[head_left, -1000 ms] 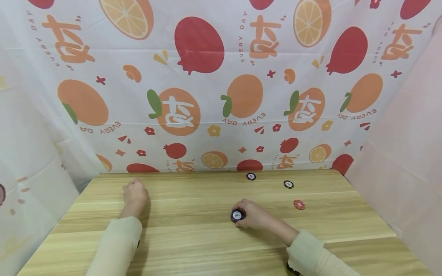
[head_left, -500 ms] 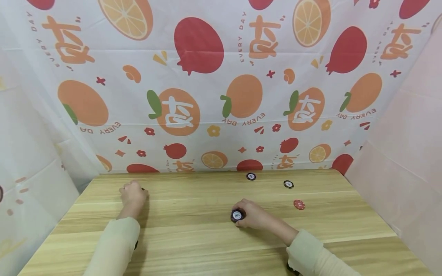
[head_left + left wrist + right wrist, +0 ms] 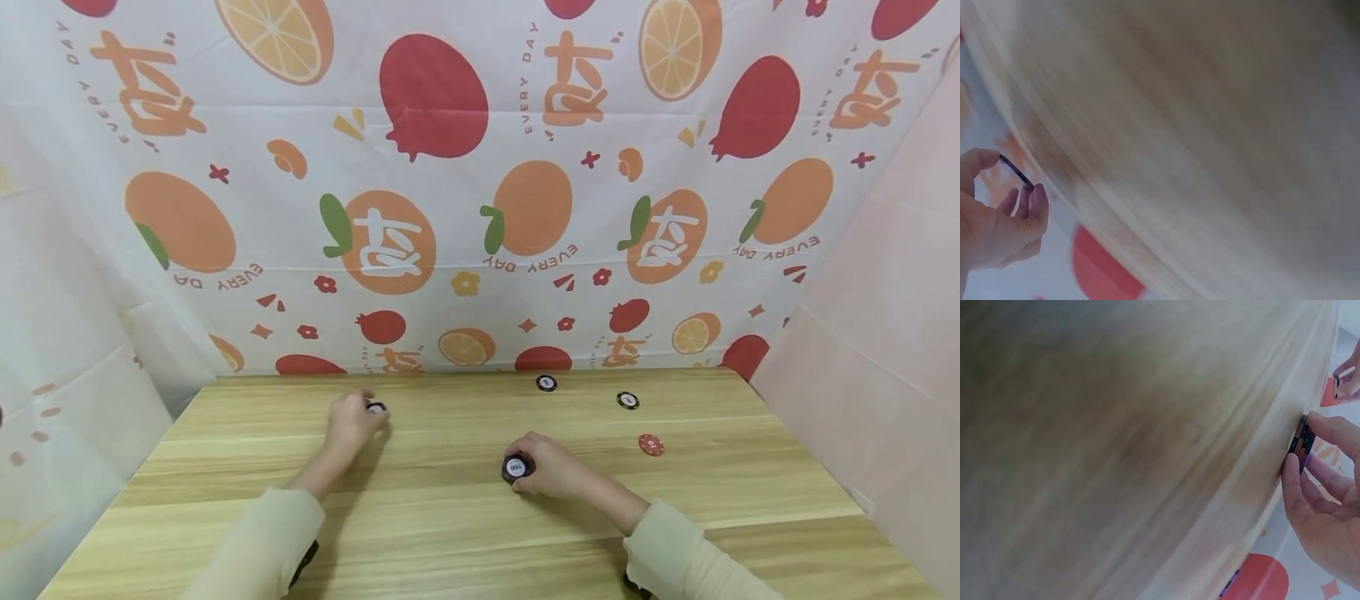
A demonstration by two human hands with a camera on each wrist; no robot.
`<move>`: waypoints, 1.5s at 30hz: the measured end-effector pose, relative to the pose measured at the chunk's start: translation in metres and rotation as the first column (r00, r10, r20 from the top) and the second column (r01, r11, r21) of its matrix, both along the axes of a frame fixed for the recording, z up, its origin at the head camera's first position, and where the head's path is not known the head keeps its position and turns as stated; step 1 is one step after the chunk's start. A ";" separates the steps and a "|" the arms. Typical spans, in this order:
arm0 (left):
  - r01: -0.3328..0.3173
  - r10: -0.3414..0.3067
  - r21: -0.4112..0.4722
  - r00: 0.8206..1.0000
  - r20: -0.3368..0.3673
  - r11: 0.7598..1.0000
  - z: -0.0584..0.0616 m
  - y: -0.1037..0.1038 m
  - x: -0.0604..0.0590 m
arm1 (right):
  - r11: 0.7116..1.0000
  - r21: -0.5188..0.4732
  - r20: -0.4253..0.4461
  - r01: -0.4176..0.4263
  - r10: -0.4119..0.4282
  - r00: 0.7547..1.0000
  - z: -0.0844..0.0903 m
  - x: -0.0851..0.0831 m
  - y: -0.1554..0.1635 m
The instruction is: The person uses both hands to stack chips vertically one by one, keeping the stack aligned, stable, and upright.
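1. Fruit-print cloth [image 3: 450,183] hangs behind a pale wooden bench [image 3: 450,533]; plain white sheets close off both sides.
2. Left hand [image 3: 352,421] is over the bench left of centre, pinching a dark chip [image 3: 376,407] at its fingertips.
3. Left wrist view: that dark chip [image 3: 1016,172] shows edge-on, clamped between thumb and fingers [image 3: 1038,200], clear of the blurred wood.
4. Right hand [image 3: 551,467] rests near the bench centre, its fingers curled round a short stack of dark chips [image 3: 514,467] with a white middle on top.
5. Right wrist view: the stack [image 3: 1302,442] sits on the wood, thumb below and fingers [image 3: 1335,432] above gripping its edge; the edge shows dark and orange-red blocks.
6. How many chips are in the stack: cannot tell.
7. Left hand and right hand are apart, with bare wood between them.
8. Loose on the bench beyond the right hand: a black chip [image 3: 546,382] near the back edge, a second black chip [image 3: 627,401] to its right, a red chip [image 3: 650,444] nearer and further right.
9. All three loose chips lie flat, apart from each other and untouched by either hand.
10. Both arms wear pale cream sleeves [image 3: 262,542].
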State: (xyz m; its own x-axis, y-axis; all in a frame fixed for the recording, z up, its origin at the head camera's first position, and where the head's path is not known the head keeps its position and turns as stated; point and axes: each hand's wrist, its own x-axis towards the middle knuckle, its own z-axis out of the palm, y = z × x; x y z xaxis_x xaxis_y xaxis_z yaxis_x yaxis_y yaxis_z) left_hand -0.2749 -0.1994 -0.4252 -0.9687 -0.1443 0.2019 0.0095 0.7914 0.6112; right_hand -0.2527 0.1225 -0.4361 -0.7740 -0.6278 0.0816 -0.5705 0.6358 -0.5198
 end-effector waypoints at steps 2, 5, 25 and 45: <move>0.038 -0.038 0.027 0.999 0.005 0.999 0.001 0.014 0.002 | 1.000 -0.001 -0.002 -0.001 0.001 1.000 0.001 0.000 0.000; 0.093 -0.093 0.058 0.996 0.005 0.994 0.003 0.033 0.005 | 1.000 -0.002 -0.004 -0.001 0.001 1.000 0.001 0.000 0.000; 0.373 -0.372 -0.008 0.922 -0.110 0.928 -0.001 0.110 0.029 | 1.000 -0.001 0.017 0.003 -0.003 1.000 0.000 -0.001 0.001; 0.509 -0.534 -0.171 0.829 -0.166 0.843 -0.001 0.138 0.038 | 1.000 -0.020 0.019 0.001 0.000 1.000 0.002 0.001 0.001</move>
State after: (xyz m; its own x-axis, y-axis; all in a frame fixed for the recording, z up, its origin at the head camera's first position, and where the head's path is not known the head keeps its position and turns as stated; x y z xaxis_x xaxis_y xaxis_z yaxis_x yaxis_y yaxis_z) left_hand -0.2372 -0.0619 -0.4265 -0.8296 0.4072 0.3820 0.5525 0.6973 0.4566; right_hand -0.2521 0.1231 -0.4343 -0.7759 -0.6258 0.0796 -0.5601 0.6253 -0.5433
